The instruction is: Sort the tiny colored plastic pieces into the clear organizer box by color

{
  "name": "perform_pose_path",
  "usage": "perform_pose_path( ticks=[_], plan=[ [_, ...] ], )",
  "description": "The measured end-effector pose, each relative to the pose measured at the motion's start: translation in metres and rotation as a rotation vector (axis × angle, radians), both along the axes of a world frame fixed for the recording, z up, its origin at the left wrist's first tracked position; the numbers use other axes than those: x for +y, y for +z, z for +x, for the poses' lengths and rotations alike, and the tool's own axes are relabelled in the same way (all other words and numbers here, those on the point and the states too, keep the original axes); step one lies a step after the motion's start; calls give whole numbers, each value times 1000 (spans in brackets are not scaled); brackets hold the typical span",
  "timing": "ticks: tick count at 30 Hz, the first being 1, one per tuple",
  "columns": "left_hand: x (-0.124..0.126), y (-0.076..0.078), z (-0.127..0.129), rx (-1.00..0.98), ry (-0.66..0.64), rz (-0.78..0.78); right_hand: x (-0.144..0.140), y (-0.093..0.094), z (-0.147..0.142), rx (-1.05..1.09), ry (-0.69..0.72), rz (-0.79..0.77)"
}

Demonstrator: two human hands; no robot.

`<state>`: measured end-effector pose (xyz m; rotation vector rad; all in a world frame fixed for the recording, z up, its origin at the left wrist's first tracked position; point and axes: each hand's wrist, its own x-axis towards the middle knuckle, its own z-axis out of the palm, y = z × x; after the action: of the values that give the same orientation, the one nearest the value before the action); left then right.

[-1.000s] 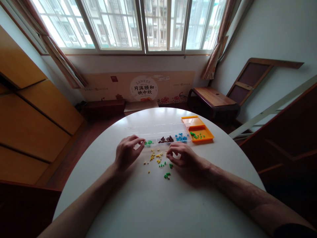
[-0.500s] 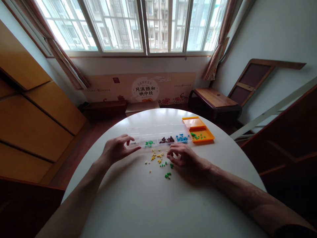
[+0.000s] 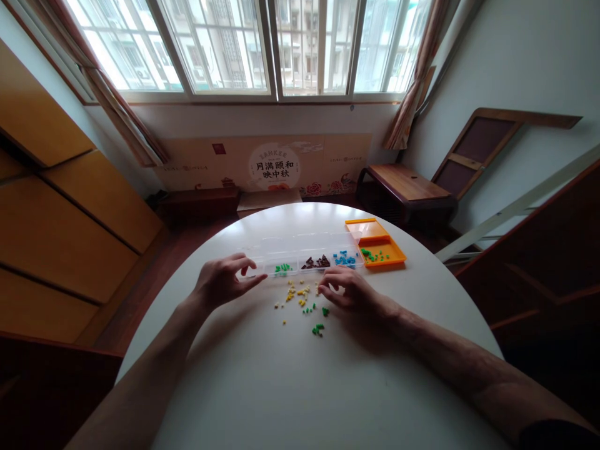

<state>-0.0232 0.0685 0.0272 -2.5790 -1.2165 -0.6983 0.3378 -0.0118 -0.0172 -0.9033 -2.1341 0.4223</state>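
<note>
While our left hand (image 3: pixel 220 282) rests half-open at the clear box's (image 3: pixel 300 254) left end, our right hand (image 3: pixel 344 289) — fingers curled, grip unclear — sits just right of the loose beads (image 3: pixel 302 297).

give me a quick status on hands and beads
Left hand open at clear organizer box. Right hand fingers curled over loose beads. Nothing blocking.

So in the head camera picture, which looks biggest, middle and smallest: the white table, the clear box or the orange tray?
1. White table, by far the biggest.
2. Clear box, long and thin.
3. Orange tray, smallest, though it is shorter and wider, so these two are close.
</note>
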Motion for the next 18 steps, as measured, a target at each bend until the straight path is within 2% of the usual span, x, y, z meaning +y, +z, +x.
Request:
perform_pose_path(
  ticks=[4, 9, 15, 18],
  plan=[
    [-5, 2, 9, -52, -87, 93, -2, 15, 9, 9, 20, -94],
    [-17, -7, 30, -46, -371, 87, -3, 34, 21, -159, 255, -280],
    [-43, -14, 65, -65, -560, -20, 0, 31, 23, -200, 326, -304],
    [-48, -18, 73, -58, -596, -48, 1, 27, 22, -188, 332, -287]
  ],
)
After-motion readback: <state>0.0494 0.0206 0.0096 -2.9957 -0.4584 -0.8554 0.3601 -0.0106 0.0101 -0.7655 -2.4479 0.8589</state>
